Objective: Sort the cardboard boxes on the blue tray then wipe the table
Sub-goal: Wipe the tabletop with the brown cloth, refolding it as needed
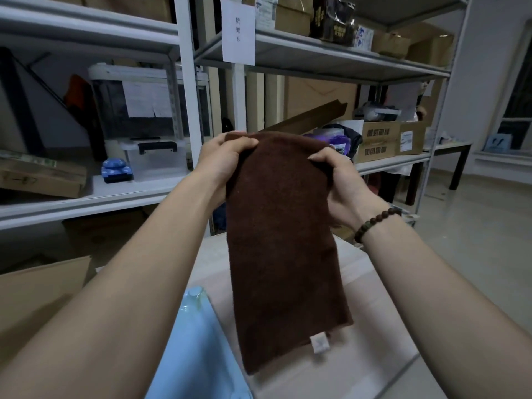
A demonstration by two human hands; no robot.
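A brown cloth (pixel 283 240) hangs straight down in front of me, held up by its top edge above the table. My left hand (pixel 223 162) pinches the top left corner and my right hand (pixel 339 182) grips the top right corner. A small white label is sewn at the cloth's lower edge. Below it lies the pale wooden table (pixel 365 326). The blue tray (pixel 195 349) shows at the bottom, partly hidden by my left arm; I see no cardboard boxes on its visible part.
White metal shelving (pixel 187 82) stands close behind the table, packed with cardboard boxes (pixel 377 142), a clear plastic bin (pixel 155 159) and bags. A large cardboard box (pixel 37 295) sits at the lower left. Tiled floor (pixel 475 226) and a dark-legged table lie to the right.
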